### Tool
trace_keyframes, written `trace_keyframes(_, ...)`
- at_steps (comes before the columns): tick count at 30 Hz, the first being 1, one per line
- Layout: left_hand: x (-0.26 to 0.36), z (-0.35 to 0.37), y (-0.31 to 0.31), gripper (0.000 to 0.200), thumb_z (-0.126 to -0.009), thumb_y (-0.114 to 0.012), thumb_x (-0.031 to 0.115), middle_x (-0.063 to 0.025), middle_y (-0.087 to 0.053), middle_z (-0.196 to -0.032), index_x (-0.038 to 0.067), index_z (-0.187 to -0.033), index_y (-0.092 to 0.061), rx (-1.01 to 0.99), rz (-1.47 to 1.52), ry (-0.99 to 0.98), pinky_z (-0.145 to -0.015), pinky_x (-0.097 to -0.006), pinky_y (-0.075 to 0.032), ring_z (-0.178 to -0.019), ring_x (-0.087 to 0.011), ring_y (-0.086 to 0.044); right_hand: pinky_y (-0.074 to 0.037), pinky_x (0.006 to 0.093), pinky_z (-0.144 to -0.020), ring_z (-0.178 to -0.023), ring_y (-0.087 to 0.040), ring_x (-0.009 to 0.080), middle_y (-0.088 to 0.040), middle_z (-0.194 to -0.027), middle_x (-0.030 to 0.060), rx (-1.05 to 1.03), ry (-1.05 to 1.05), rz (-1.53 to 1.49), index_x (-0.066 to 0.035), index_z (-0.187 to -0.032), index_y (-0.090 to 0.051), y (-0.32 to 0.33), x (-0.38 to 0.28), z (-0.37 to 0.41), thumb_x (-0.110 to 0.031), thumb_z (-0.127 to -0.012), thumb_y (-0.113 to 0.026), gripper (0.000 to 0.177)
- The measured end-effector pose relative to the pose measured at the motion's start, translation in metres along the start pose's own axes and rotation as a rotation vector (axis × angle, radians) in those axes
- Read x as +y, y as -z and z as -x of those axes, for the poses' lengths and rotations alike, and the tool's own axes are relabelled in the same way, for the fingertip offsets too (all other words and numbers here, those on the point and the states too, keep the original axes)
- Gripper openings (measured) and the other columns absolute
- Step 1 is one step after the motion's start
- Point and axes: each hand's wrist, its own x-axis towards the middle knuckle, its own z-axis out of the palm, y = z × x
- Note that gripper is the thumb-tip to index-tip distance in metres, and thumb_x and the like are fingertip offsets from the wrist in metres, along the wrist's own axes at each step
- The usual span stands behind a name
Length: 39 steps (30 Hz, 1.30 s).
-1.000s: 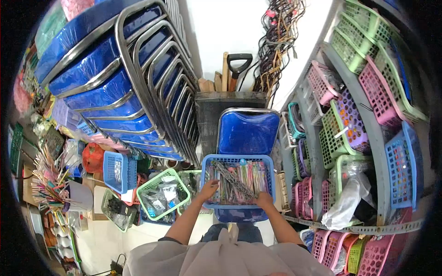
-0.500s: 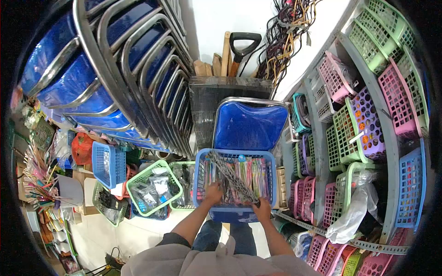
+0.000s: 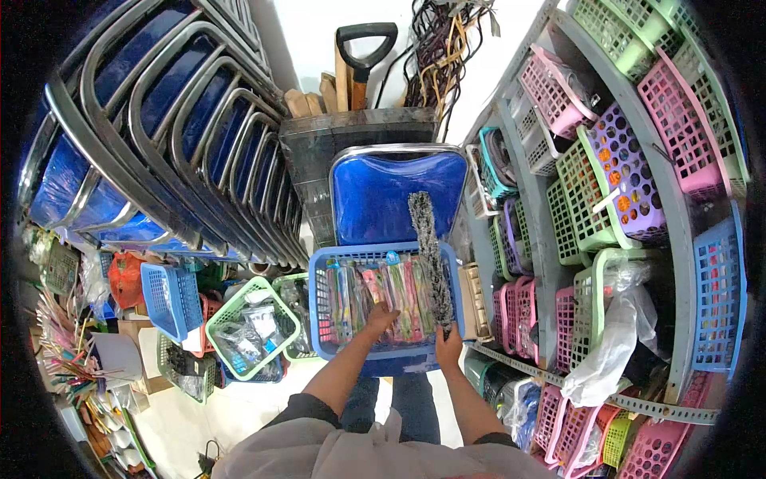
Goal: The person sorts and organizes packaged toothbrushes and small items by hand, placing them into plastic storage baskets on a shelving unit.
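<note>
A blue basket stands on a blue chair in front of me, filled with rows of colourful plastic-wrapped packets. My left hand rests on the packets near the middle of the basket; its fingers are partly spread, and nothing is seen in them. My right hand is closed round the lower end of a long, fuzzy grey-black duster. The duster stands nearly upright over the basket's right side, its tip in front of the blue chair backrest.
Stacked blue metal-framed chairs fill the left. Shelves with pink, green, purple and blue baskets line the right. A green basket of packets lies left of me. A black-handled tool stands behind the chair.
The duster has swung from lying diagonally across the basket to nearly upright at its right side. My left hand has moved right and forward over the packets. The view has shifted right.
</note>
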Motion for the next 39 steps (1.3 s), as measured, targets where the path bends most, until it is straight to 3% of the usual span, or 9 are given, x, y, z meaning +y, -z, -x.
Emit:
trace_keyframes(4, 0.018, 0.002, 0.001, 0.041, -0.074, -0.076, 0.020, -0.0132, -0.057, -0.074, -0.003, -0.092, -0.047, -0.177, 0.297, 0.067, -0.043, -0.0378, -0.045, -0.046, -0.0228, -0.054, -0.049, 0.0478, -0.075, -0.086, -0.063, 0.0433, -0.064, -0.091, 0.0286, 0.026, 0.022, -0.018, 0.006, -0.115, -0.055, 0.005, -0.007, 0.001, -0.037, -0.088, -0.058, 0.051)
trace_keyframes(11, -0.006, -0.008, -0.025, 0.064, -0.070, -0.080, 0.016, -0.0125, -0.054, -0.077, -0.003, -0.112, -0.035, -0.081, 0.202, 0.114, -0.037, -0.0386, -0.044, -0.047, -0.0220, -0.054, -0.049, 0.0464, -0.073, -0.084, -0.063, 0.0421, -0.064, -0.092, 0.0282, 0.034, -0.002, 0.022, 0.008, -0.117, -0.054, 0.000, -0.004, 0.001, -0.034, -0.087, -0.060, 0.051)
trace_keyframes(24, 0.058, 0.090, 0.071, 0.032, -0.090, -0.058, 0.013, -0.0130, -0.059, -0.108, -0.003, -0.116, -0.053, -0.213, 0.776, 0.362, -0.080, -0.0349, -0.051, -0.090, -0.0242, -0.062, -0.049, 0.0458, -0.069, -0.078, -0.063, 0.0426, -0.065, -0.084, 0.0248, 0.096, 0.044, 0.028, 0.002, -0.111, -0.059, 0.000, -0.006, 0.000, -0.035, -0.084, -0.065, 0.045)
trace_keyframes(26, 0.032, 0.094, 0.095, 0.064, -0.088, -0.062, 0.017, -0.0187, -0.049, -0.125, 0.001, -0.137, -0.024, -0.300, 0.398, -0.126, -0.081, -0.0452, -0.053, -0.109, -0.0264, -0.057, -0.049, 0.0454, -0.077, -0.087, -0.063, 0.0410, -0.066, -0.095, 0.0251, 0.019, 0.025, -0.103, 0.001, -0.119, -0.057, 0.010, -0.010, -0.001, -0.035, -0.084, -0.065, 0.051)
trace_keyframes(27, 0.031, 0.088, 0.099, 0.061, -0.088, -0.061, 0.016, -0.0163, -0.049, -0.128, 0.002, -0.137, -0.028, -0.153, 0.644, 0.194, -0.087, -0.0426, -0.051, -0.109, -0.0249, -0.057, -0.049, 0.0436, -0.076, -0.086, -0.064, 0.0391, -0.066, -0.095, 0.0239, -0.031, -0.005, -0.193, 0.001, -0.119, -0.057, 0.017, -0.015, -0.001, -0.034, -0.084, -0.066, 0.050)
trace_keyframes(30, 0.110, 0.150, 0.135, 0.063, -0.087, -0.062, 0.019, -0.0129, -0.049, -0.130, 0.003, -0.139, -0.030, -0.178, 0.629, 0.150, -0.095, -0.0411, -0.045, -0.114, -0.0233, -0.053, -0.049, 0.0392, -0.071, -0.078, -0.064, 0.0324, -0.066, -0.089, 0.0202, -0.005, 0.070, -0.296, 0.001, -0.121, -0.057, 0.021, -0.015, 0.003, -0.028, -0.085, -0.067, 0.048)
trace_keyframes(32, 0.119, 0.160, 0.149, 0.060, -0.086, -0.063, 0.020, -0.0090, -0.052, -0.127, 0.004, -0.137, -0.036, -0.195, 0.700, 0.035, -0.099, -0.0403, -0.041, -0.117, -0.0218, -0.051, -0.041, 0.0298, -0.055, -0.058, -0.048, 0.0109, -0.054, -0.064, 0.0036, 0.052, 0.116, -0.482, 0.001, -0.094, -0.057, 0.058, -0.045, 0.027, -0.016, -0.085, -0.067, 0.022)
trace_keyframes(36, 0.154, 0.177, 0.163, 0.050, -0.084, -0.063, 0.015, -0.0069, -0.057, -0.122, 0.005, -0.130, -0.047, -0.218, 0.732, -0.124, -0.097, -0.0378, -0.041, -0.114, -0.0196, -0.052, -0.043, 0.0290, -0.056, -0.061, -0.052, 0.0118, -0.059, -0.072, 0.0065, 0.088, 0.362, -0.600, 0.001, -0.098, -0.056, 0.114, -0.092, 0.027, -0.014, -0.084, -0.068, 0.024)
trace_keyframes(39, 0.188, 0.191, 0.168, 0.045, -0.083, -0.060, 0.010, -0.0087, -0.059, -0.118, 0.003, -0.126, -0.050, -0.320, 0.784, -0.256, -0.095, -0.0362, -0.043, -0.109, -0.0190, -0.055, -0.048, 0.0406, -0.065, -0.072, -0.063, 0.0345, -0.063, -0.082, 0.0201, 0.072, 0.467, -0.388, 0.003, -0.103, -0.056, 0.158, -0.127, 0.022, -0.020, -0.080, -0.074, 0.037)
